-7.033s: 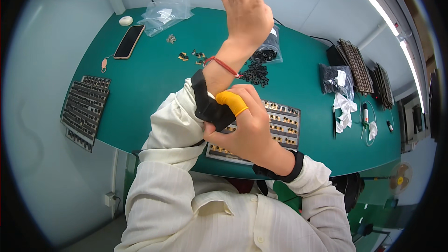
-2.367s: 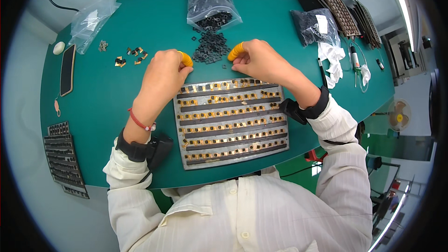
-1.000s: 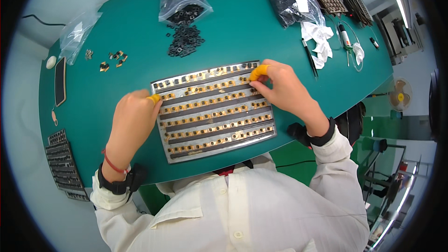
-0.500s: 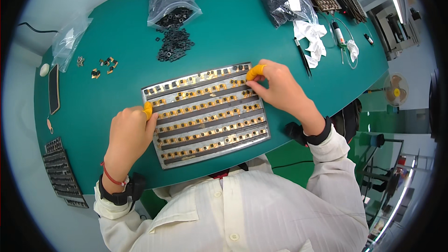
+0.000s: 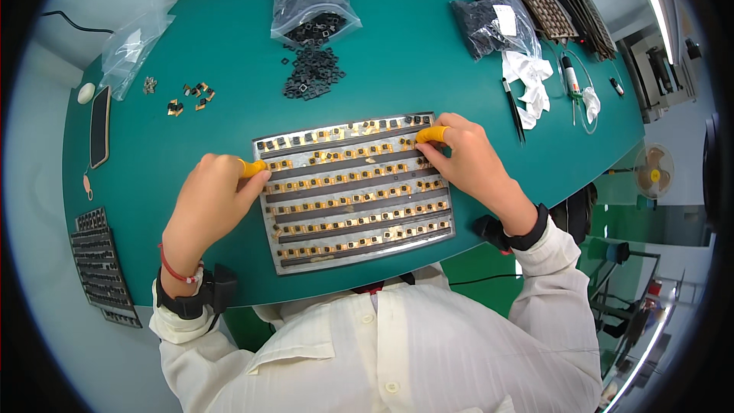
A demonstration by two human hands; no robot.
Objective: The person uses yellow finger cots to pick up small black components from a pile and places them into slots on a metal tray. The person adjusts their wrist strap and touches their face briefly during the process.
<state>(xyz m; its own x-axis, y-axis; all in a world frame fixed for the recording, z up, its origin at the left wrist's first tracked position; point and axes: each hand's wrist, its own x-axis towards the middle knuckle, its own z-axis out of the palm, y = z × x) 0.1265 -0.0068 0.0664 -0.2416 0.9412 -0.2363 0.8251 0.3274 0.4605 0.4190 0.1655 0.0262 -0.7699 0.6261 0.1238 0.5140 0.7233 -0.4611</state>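
A metal tray lies on the table before me. Dark strips cross it, with rows of small gold-and-black components between them. Yellow finger cots cover both index fingers. My left hand bends over the tray's left edge, thumb and index closed together at the left end of the second row from the top. At that row's right end is my right hand, its thumb and index also closed together. Whatever either pinch holds is hidden by the fingertips.
Beyond the tray lie a heap of black square frames and their open plastic bag. Loose components and a phone are at left. Tweezers, crumpled tissue and another bag lie at right. A second tray sits lower left.
The whole view has shifted, so the table's things appear farther right. My left fingertips have moved inward over the tray's left edge, onto the second row. My right hand stays near that row's right end.
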